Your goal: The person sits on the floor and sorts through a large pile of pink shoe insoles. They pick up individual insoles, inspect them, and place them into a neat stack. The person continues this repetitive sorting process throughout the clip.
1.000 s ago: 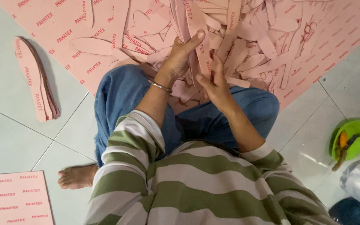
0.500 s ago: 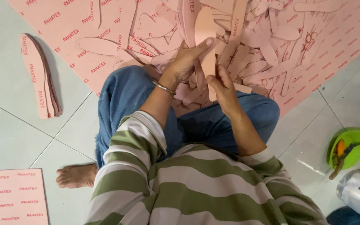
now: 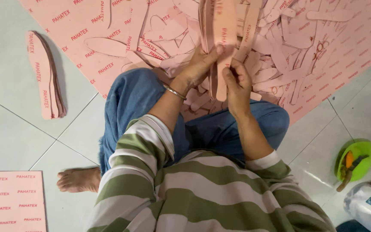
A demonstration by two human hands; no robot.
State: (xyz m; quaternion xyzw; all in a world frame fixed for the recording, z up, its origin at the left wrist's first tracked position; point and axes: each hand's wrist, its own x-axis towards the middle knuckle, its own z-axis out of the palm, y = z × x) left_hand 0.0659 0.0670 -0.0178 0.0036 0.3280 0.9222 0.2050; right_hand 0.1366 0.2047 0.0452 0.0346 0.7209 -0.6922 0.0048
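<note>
I sit cross-legged on a tiled floor in blue jeans and a green-and-white striped top. Both hands hold a bundle of pink shoe-insole cutouts upright over my knees. My left hand, with a thin bracelet on the wrist, grips the bundle from the left, thumb across its front. From the right my right hand pinches its lower end. Beyond the hands, many loose pink cutouts and offcut strips lie on a large pink sheet with red print.
A stack of pink insoles lies on the tiles at the left. Another printed pink sheet is at the lower left, my bare foot beside it. A green dish holding tools and a white container sit at the lower right.
The hands have gathered insoles out of the pile and lifted them upright as a bundle. The view has shifted slightly.
</note>
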